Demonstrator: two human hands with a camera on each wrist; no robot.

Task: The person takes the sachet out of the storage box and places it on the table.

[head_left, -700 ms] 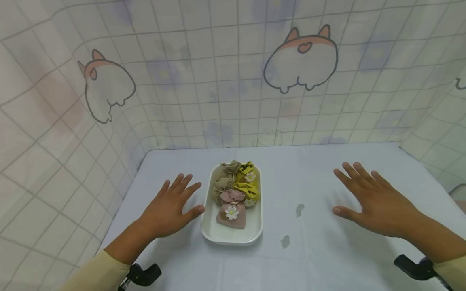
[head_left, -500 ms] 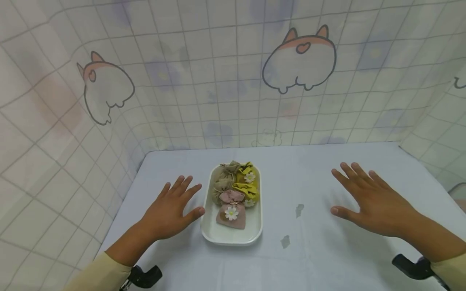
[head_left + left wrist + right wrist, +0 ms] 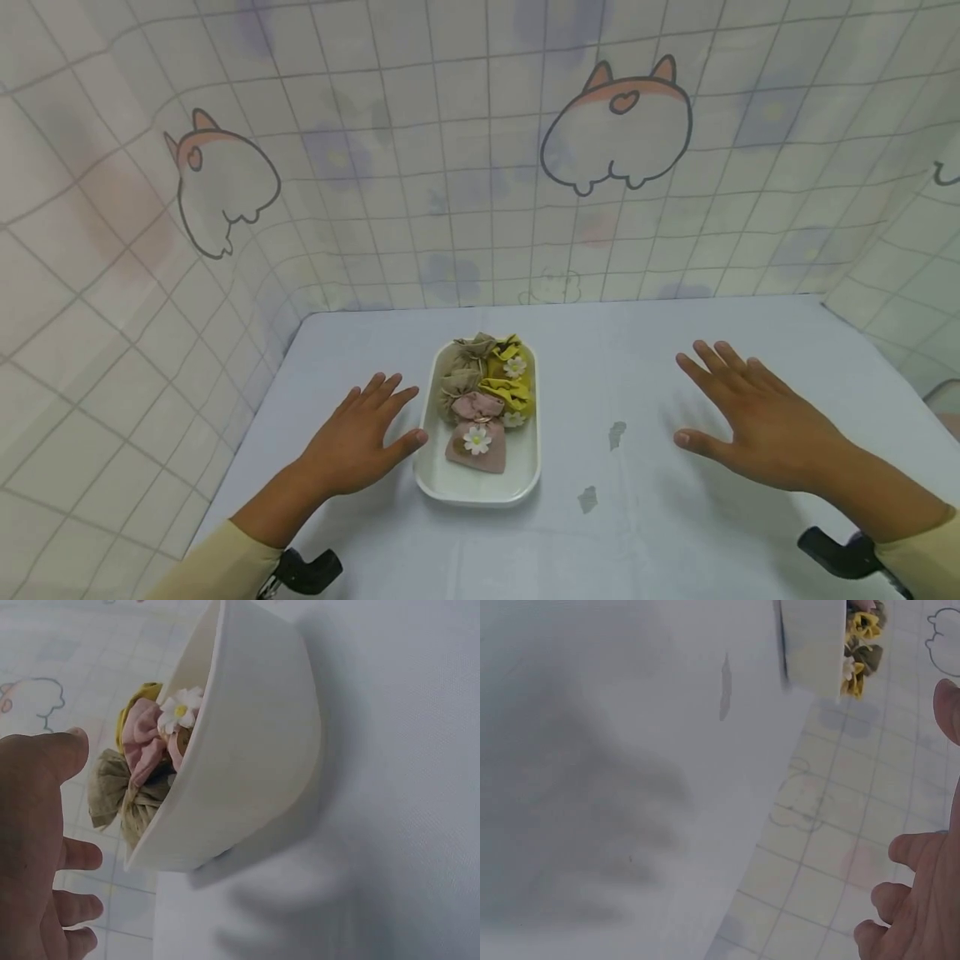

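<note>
White tray [image 3: 477, 490] partly hides pouches [image 3: 477, 407] from both wrist cameras; left hand [image 3: 357, 447] and right hand [image 3: 768, 431] have empty, spread fingers.

There on the desk [image 3: 570, 358] we had the tray [image 3: 474, 487], pouches [image 3: 510, 390] crowding its far end, the front pouch [image 3: 489, 460] lying nearest us! Just left of the tray we spotted the left hand [image 3: 352, 446]; well to its right, the right hand [image 3: 765, 429], with two patches [image 3: 588, 499] between. Behind the desk, the backdrop [image 3: 480, 208]!
</note>
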